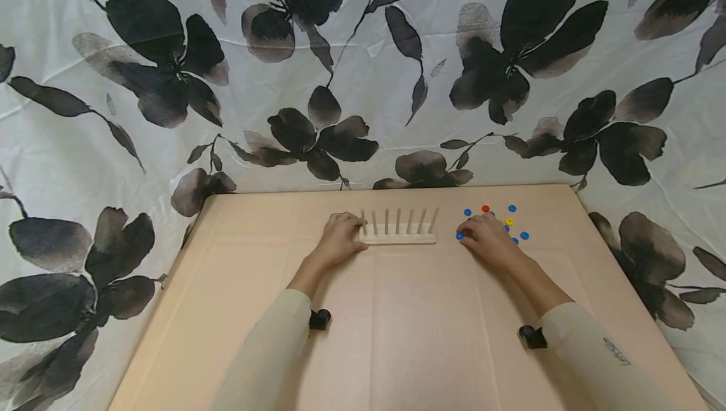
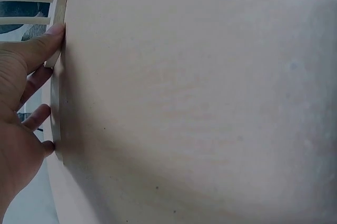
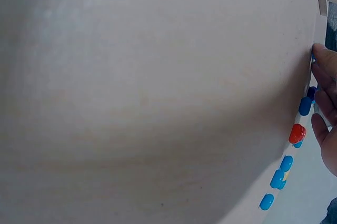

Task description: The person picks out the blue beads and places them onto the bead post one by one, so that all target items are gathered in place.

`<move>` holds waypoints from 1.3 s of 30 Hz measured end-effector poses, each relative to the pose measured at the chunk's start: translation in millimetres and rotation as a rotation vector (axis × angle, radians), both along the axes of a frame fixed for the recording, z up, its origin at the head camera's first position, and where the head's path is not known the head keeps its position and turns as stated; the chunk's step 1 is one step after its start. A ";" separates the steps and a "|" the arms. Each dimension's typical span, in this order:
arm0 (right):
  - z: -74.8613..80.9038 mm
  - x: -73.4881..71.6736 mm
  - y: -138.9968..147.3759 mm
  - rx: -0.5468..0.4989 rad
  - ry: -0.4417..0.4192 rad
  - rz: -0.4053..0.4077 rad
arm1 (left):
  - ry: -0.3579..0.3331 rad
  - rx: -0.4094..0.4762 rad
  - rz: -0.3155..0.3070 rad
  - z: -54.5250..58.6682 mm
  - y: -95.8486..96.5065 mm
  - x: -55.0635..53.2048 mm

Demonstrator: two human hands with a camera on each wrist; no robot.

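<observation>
At the bottom of the head view, pale sleeves (image 1: pixel 266 348) reach over the tabletop (image 1: pixel 425 335). Right of centre, the right hand (image 1: pixel 492 239) pinches a blue ring (image 1: pixel 460 236) between thumb and fingertips. At centre, the left hand (image 1: pixel 340 239) grips the left end of the wooden peg rack (image 1: pixel 397 240), whose long axis runs left to right, pegs pointing up the frame, the rightmost leaning right. Beyond the right hand lie a yellow ring (image 1: pixel 509 222) and a red ring (image 1: pixel 485 208); floral cloth (image 1: pixel 408 140) fills the top.
</observation>
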State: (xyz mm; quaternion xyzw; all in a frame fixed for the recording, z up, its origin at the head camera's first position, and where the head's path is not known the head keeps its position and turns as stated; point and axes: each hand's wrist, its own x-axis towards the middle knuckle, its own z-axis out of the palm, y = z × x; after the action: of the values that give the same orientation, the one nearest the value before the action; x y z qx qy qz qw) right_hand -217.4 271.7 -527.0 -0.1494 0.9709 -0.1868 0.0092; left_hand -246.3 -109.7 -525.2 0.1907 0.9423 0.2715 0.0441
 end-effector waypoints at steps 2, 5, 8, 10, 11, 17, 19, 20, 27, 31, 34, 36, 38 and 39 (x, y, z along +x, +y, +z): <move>-0.4 -0.5 0.0 0.001 0.004 -0.001 | -0.008 0.007 0.004 0.0 -0.1 -0.3; -0.5 -0.6 -0.2 0.000 0.000 -0.008 | -0.015 0.012 0.008 -0.5 -0.4 -0.3; -0.3 -0.3 -0.2 -0.006 -0.006 -0.019 | -0.018 0.021 0.011 -1.6 -0.7 -0.2; -0.2 -0.1 0.1 -0.013 -0.012 -0.025 | -0.025 0.027 0.016 -2.1 -0.5 -0.1; -0.2 0.0 0.2 -0.016 -0.014 -0.027 | -0.027 0.029 0.019 -2.4 -0.5 0.0; 1.0 1.0 0.1 -0.045 -0.032 -0.045 | -0.031 0.036 0.029 -2.8 -0.4 2.1; 2.4 1.3 -0.9 -0.060 -0.042 -0.052 | -0.026 0.037 0.031 -2.6 -0.5 2.7; 3.6 1.5 -1.6 -0.071 -0.049 -0.060 | -0.023 0.037 0.031 -2.5 -0.7 3.0; 16.4 -0.1 -7.4 -0.160 -0.042 -0.101 | -0.022 0.040 0.035 0.4 -1.6 3.4; 26.4 -2.2 -12.1 -0.193 0.006 -0.089 | -0.029 0.040 0.032 1.6 -1.8 3.7; 34.9 -4.0 -14.7 -0.217 0.040 -0.067 | -0.030 0.041 0.024 2.0 -1.3 3.7; 41.2 -5.1 -16.7 -0.233 0.061 -0.049 | -0.032 0.043 0.020 1.9 -0.8 3.7; 47.9 -5.8 -18.3 -0.249 0.073 -0.032 | -0.033 0.042 0.019 1.8 -0.3 3.8; 51.6 -6.0 -19.2 -0.255 0.074 -0.029 | -0.034 0.041 0.020 1.6 -0.1 3.8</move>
State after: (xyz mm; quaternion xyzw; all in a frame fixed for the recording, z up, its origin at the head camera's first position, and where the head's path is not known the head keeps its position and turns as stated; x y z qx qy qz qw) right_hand -223.4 252.5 -475.4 -0.1420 0.9411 -0.3031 -0.0485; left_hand -242.5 -109.8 -523.6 0.1777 0.9375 0.2944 0.0535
